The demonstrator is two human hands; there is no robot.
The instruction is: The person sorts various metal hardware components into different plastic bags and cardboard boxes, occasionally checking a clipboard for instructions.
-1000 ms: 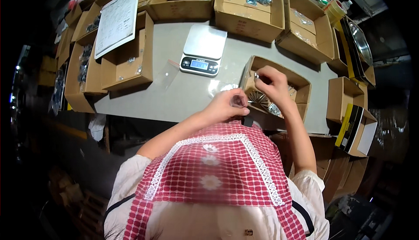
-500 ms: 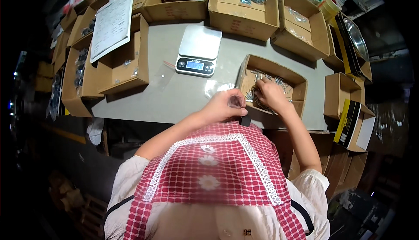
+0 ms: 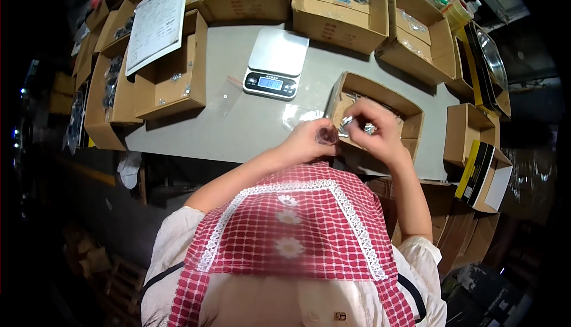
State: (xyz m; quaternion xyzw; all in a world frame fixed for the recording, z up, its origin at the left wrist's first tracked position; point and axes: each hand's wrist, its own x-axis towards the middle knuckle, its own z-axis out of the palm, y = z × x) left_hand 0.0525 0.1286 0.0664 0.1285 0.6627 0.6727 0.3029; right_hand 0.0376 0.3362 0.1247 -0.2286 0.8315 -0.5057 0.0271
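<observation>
My left hand [image 3: 304, 142], near the table's front edge, is curled around a small clear plastic bag [image 3: 326, 135] whose round mouth is held upward. Just to its right, my right hand [image 3: 382, 135] is over the near-left part of an open cardboard box [image 3: 411, 126]. Its thumb and fingers pinch a few small silvery screws [image 3: 347, 123]. More slim metal pieces lie in that box, partly covered by my hand. How many I hold cannot be made out.
A digital scale [image 3: 277, 59] with a lit display stands behind my hands. Clear bags [image 3: 297, 115] lie on the grey table [image 3: 220, 140]. Cardboard boxes [image 3: 339, 32] of small hardware line the back and sides. A written sheet [image 3: 156, 27] rests over the left boxes.
My right hand has lifted from the heap of screws and drawn slightly toward me, now pinching some. My left hand still holds the bag. The whole view has shifted a little.
</observation>
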